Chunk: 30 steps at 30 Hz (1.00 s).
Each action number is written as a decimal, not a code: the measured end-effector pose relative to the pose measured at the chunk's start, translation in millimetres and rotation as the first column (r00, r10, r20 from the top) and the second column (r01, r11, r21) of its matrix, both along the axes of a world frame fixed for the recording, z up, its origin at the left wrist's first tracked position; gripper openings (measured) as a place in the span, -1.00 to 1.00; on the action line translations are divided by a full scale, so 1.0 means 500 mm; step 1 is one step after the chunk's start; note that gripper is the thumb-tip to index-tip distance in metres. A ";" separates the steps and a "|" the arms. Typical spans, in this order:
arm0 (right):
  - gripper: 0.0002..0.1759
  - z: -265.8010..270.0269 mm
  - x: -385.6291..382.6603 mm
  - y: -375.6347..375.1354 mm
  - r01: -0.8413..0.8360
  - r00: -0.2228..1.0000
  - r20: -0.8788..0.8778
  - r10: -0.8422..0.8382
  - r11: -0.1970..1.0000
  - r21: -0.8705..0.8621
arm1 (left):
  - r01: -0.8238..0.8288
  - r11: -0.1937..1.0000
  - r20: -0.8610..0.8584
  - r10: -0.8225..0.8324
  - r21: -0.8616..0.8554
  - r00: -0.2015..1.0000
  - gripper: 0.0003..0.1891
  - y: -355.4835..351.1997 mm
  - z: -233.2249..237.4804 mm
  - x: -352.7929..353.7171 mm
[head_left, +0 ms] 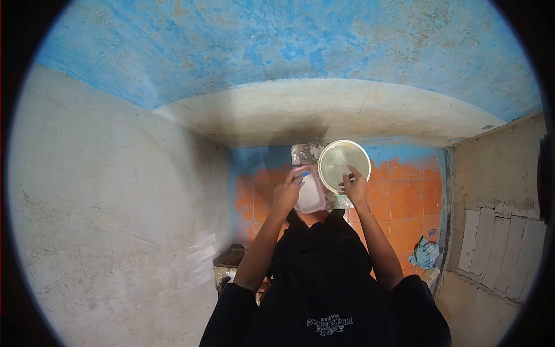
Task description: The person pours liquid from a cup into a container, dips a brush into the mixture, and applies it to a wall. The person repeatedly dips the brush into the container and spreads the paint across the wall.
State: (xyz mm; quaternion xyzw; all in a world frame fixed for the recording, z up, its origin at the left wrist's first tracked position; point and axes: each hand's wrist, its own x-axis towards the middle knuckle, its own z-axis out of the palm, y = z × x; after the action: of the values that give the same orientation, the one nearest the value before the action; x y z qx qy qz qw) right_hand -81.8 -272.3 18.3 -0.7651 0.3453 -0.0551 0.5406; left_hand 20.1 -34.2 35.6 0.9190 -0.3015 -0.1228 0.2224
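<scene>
My left hand [287, 194] is closed around a small bright blue object [303, 175], whose kind I cannot tell. It is at the left edge of a rectangular pink-rimmed plastic container [311, 194] with a pale white inside. Just to the right stands a round white bucket [335, 151] holding clear-looking liquid. Over the bucket's lower right rim reaches my right hand [356, 188], its fingers apart and nothing visible in them. Both vessels rest on a worn, speckled stand [303, 152], partly hidden beneath them.
Orange floor tiles [406, 196] surround the stand. Behind it rises a blue and cream wall [277, 110]; a grey wall [115, 191] closes in on the left. A crumpled teal cloth [425, 253] lies at the lower right. Near my left elbow is a dark basin-like object [231, 257].
</scene>
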 end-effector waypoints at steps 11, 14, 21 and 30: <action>-0.58 0.129 -0.012 0.013 0.056 0.994 0.096 -0.053 0.998 -0.026 | -0.023 0.991 -0.069 0.014 -0.130 0.998 -0.69 -0.022 -0.064 -0.001; -0.69 0.124 -0.042 0.015 -0.074 0.993 0.095 0.063 0.991 0.111 | -0.030 0.982 -0.064 0.019 -0.184 0.998 -0.71 -0.027 -0.072 -0.010; -0.70 0.028 -0.132 0.032 -0.259 0.914 -0.164 0.371 0.845 0.467 | 0.025 0.986 -0.068 -0.037 -0.166 0.997 -0.75 -0.015 -0.091 -0.066; -0.62 -0.205 -0.143 0.057 -0.189 0.938 -0.166 0.305 0.850 0.491 | 0.052 0.973 -0.175 -0.093 -0.223 0.980 -0.77 0.021 -0.045 -0.100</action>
State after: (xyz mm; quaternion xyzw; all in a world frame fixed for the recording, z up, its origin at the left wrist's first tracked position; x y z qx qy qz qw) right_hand -153.4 -243.8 -84.0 -0.6512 0.3086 0.1923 0.6661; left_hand -30.1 -23.9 13.3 0.8621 -0.3247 -0.1818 0.3439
